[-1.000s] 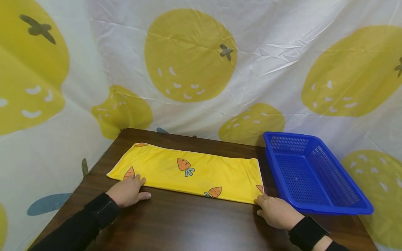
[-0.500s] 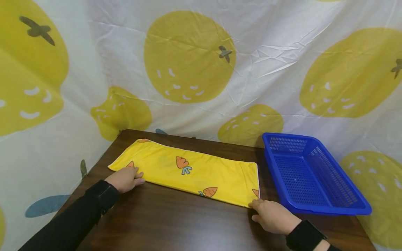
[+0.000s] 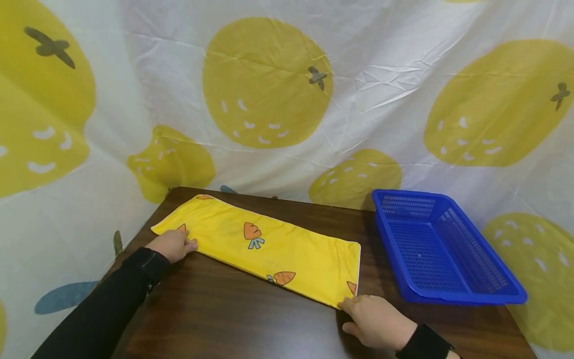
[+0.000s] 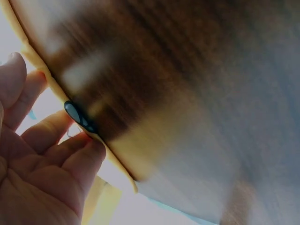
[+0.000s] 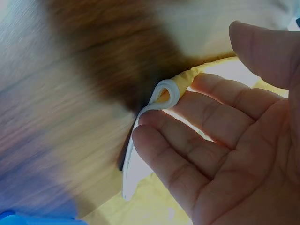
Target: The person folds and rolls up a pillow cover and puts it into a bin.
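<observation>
Yellow cloth (image 3: 291, 249), carrot-printed, folded to a long strip, lying aslant on a brown table (image 3: 242, 314), left of an upright blue basket (image 3: 466, 298); left hand (image 3: 169, 245) and right hand (image 3: 376, 320) at its near edge, toward opposite ends, fingers loosely extended, touching without clasping.

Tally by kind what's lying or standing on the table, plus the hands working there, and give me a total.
Yellow cloth: 1
Blue basket: 1
Hands, the left hand and the right hand: 2
Total: 4
</observation>
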`<state>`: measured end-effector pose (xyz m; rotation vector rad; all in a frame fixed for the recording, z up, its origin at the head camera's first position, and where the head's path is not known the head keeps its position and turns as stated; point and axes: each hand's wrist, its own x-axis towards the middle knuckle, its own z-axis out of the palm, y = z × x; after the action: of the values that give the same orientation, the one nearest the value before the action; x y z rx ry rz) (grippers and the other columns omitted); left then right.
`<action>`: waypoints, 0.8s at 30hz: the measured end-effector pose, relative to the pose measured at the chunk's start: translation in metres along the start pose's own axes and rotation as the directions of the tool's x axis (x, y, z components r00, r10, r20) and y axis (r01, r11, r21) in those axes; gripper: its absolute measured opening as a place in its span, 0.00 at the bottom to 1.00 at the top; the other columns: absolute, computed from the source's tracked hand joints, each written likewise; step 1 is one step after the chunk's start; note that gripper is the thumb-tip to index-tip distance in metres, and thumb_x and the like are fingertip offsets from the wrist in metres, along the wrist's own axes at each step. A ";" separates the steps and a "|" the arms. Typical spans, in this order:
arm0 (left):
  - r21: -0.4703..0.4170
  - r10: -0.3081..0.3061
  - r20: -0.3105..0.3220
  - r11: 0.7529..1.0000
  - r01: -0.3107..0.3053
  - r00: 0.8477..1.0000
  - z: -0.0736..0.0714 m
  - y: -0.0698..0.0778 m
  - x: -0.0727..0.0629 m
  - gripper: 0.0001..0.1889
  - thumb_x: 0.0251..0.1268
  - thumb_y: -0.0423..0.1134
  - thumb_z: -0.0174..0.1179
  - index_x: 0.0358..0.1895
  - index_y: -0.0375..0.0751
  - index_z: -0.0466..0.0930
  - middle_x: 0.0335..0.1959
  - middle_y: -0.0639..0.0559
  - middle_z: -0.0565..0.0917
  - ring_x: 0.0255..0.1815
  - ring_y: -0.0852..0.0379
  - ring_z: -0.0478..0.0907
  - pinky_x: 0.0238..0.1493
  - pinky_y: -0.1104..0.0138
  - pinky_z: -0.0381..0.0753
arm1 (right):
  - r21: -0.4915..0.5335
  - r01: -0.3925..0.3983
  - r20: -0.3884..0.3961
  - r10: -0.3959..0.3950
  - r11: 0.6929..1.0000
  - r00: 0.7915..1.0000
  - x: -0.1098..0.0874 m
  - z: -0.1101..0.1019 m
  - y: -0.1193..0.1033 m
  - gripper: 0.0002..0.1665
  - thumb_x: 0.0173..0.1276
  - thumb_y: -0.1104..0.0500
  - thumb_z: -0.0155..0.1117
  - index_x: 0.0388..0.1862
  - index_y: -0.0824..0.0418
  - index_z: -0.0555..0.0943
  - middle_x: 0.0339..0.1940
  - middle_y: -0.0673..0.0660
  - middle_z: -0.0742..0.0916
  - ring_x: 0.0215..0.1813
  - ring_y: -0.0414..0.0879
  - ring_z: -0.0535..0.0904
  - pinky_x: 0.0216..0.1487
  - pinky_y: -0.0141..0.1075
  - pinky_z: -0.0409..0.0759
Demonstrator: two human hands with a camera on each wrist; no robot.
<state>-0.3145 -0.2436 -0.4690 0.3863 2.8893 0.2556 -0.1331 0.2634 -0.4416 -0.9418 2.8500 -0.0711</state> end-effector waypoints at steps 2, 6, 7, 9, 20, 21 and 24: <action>-0.016 -0.037 0.003 0.999 0.037 0.999 -0.002 0.003 0.001 0.30 0.83 0.49 0.56 0.66 0.20 0.78 0.74 0.19 0.68 0.71 0.27 0.76 0.73 0.38 0.73 | -0.008 0.015 -0.007 -0.015 1.000 1.000 0.000 0.000 -0.004 0.13 0.68 0.50 0.76 0.38 0.52 0.79 0.30 0.45 0.85 0.33 0.39 0.83 0.34 0.39 0.80; -0.001 -0.084 0.008 0.996 0.084 0.996 -0.005 0.008 0.002 0.28 0.85 0.49 0.52 0.63 0.22 0.81 0.72 0.22 0.74 0.54 0.37 0.84 0.65 0.41 0.79 | -0.021 0.050 -0.018 -0.050 0.999 0.999 0.001 0.000 -0.011 0.14 0.67 0.49 0.77 0.38 0.51 0.79 0.29 0.44 0.85 0.34 0.39 0.83 0.35 0.39 0.80; 0.022 -0.082 0.000 0.996 0.082 0.997 -0.005 0.009 0.002 0.27 0.85 0.49 0.52 0.62 0.24 0.82 0.71 0.23 0.76 0.52 0.38 0.84 0.64 0.41 0.80 | -0.025 0.056 -0.019 -0.057 0.998 0.998 0.001 0.000 -0.013 0.14 0.67 0.48 0.76 0.38 0.52 0.79 0.30 0.45 0.85 0.34 0.39 0.84 0.36 0.39 0.81; 0.076 -0.068 -0.021 0.995 0.069 0.997 -0.004 0.010 0.003 0.25 0.85 0.50 0.52 0.58 0.30 0.87 0.66 0.26 0.81 0.50 0.38 0.85 0.60 0.40 0.81 | -0.028 0.067 -0.019 -0.067 0.997 0.998 0.002 -0.001 -0.016 0.15 0.67 0.47 0.76 0.39 0.52 0.80 0.31 0.45 0.86 0.36 0.40 0.84 0.37 0.39 0.82; 0.093 -0.221 -0.073 0.969 0.227 0.972 -0.002 0.026 0.003 0.49 0.66 0.82 0.51 0.46 0.31 0.88 0.44 0.30 0.88 0.53 0.26 0.80 0.52 0.35 0.78 | -0.010 0.141 0.043 -0.140 0.990 0.989 0.015 -0.002 -0.045 0.18 0.69 0.44 0.76 0.49 0.49 0.81 0.32 0.38 0.83 0.38 0.33 0.79 0.41 0.34 0.81; 0.096 -0.222 -0.071 0.969 0.229 0.972 -0.003 0.028 0.003 0.49 0.65 0.82 0.52 0.45 0.31 0.88 0.43 0.31 0.88 0.52 0.26 0.80 0.52 0.34 0.77 | 0.005 0.156 0.045 -0.156 0.988 0.987 0.016 -0.003 -0.047 0.18 0.70 0.45 0.75 0.51 0.49 0.82 0.33 0.38 0.84 0.39 0.32 0.80 0.42 0.33 0.81; 0.104 -0.219 -0.053 0.969 0.224 0.974 0.001 0.026 0.007 0.48 0.61 0.83 0.55 0.41 0.33 0.89 0.37 0.36 0.89 0.47 0.29 0.82 0.51 0.33 0.77 | 0.103 0.176 0.038 -0.181 0.979 0.983 0.019 -0.008 -0.046 0.17 0.74 0.48 0.72 0.58 0.50 0.84 0.42 0.41 0.90 0.46 0.32 0.84 0.47 0.32 0.84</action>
<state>-0.3150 -0.2170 -0.4662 0.0740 2.9622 0.0684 -0.1220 0.2150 -0.4319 -1.1590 2.6851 -0.2048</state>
